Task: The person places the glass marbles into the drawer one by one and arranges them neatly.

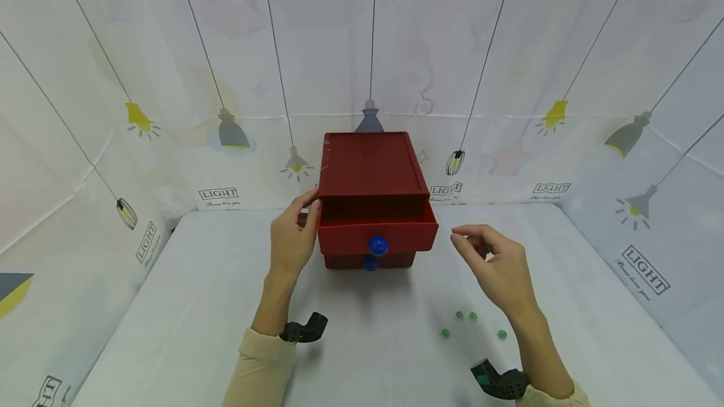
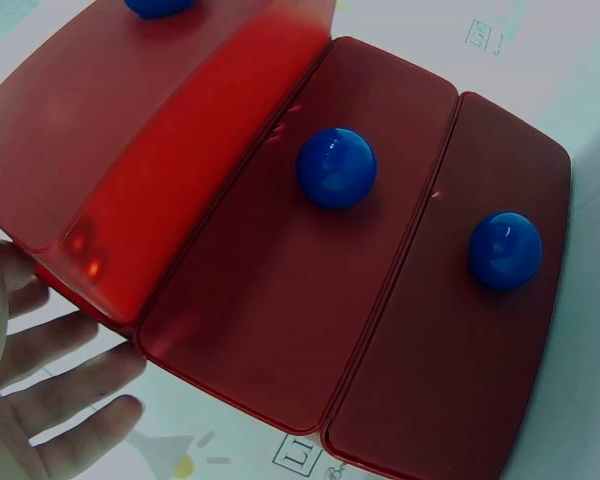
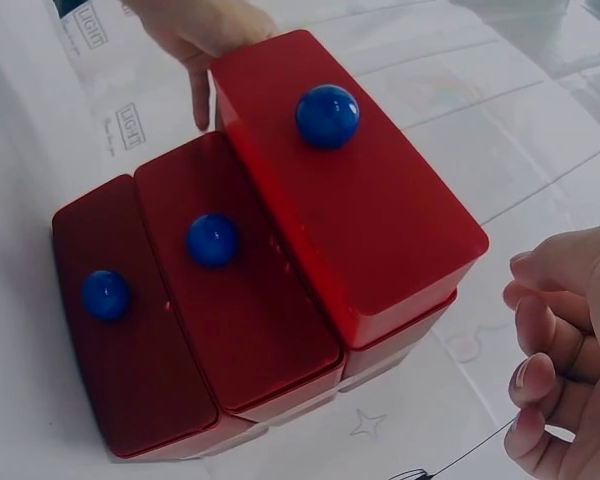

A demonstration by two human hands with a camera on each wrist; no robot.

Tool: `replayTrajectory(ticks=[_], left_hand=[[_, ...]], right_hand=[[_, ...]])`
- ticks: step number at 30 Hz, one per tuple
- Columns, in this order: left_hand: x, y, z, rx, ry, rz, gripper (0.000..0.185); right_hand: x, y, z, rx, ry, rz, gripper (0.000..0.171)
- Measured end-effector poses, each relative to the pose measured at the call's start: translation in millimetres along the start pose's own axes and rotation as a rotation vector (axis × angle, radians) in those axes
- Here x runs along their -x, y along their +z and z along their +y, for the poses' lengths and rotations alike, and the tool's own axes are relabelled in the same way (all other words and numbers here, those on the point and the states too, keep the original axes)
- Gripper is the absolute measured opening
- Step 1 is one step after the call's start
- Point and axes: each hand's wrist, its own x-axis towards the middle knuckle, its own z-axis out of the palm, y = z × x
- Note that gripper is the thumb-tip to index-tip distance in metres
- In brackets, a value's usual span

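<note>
The person wears cream long sleeves; a black camera mount sits strapped at each wrist.

The open top drawer's inside is hidden.

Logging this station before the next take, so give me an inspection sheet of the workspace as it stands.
Surface: white table.
Job's things: red drawer box, top drawer pulled out, lower two closed; blue knobs.
Clutter: four small green beads loose on the table.
Hands: left hand rests on the box's left side; right hand off the box, fingers loosely curled, holding nothing.
Cables: nothing seen.
Surroundings: lamp-print backdrop.
</note>
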Motion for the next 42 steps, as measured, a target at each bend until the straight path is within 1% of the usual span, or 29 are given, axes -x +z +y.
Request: replayTrajectory(ticks=[9, 19, 24, 31, 37, 42], left_hand=[[0.0, -0.5, 1.2, -0.008, -0.004, 0.0, 0.036], [-0.6, 0.2, 2.6, 0.0, 0.005, -0.003, 0.036], [-0.3, -0.4, 2.7, -0.006, -0.006, -0.002, 0.036], [-0.4, -1.4, 3.1, 0.011, -0.015, -0.006, 0.035], [-0.3, -0.8, 1.8, 0.002, 0.002, -0.003, 0.035], [-0.4, -1.5, 1.6, 0.01, -0.006, -0.003, 0.035]], right_hand=[[1, -2, 2, 0.032, 0.016, -0.045, 0.012], [1, -2, 6, 0.045, 0.02, -0.067, 0.012], [1, -2, 8, 0.05, 0.01, -0.074, 0.012], [2, -1, 8, 0.068, 0.007, -0.097, 0.013], [2, 0, 11, 0.084, 0.026, -0.162, 0.014], [1, 0, 15, 0.079, 0.034, -0.216, 0.013]])
